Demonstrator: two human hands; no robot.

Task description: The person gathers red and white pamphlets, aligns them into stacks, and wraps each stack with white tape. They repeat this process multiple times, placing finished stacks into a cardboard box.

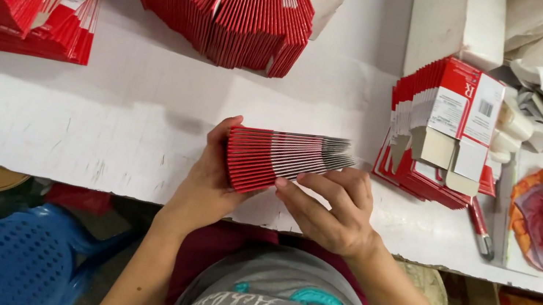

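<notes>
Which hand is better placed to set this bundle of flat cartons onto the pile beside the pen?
Probably the right hand: it supports the bundle of flat red cartons from below on the side nearer the right-hand pile. The left hand grips the far end.

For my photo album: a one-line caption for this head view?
Both hands, left and right, hold a fanned stack of flat red cartons over a white table.
</notes>
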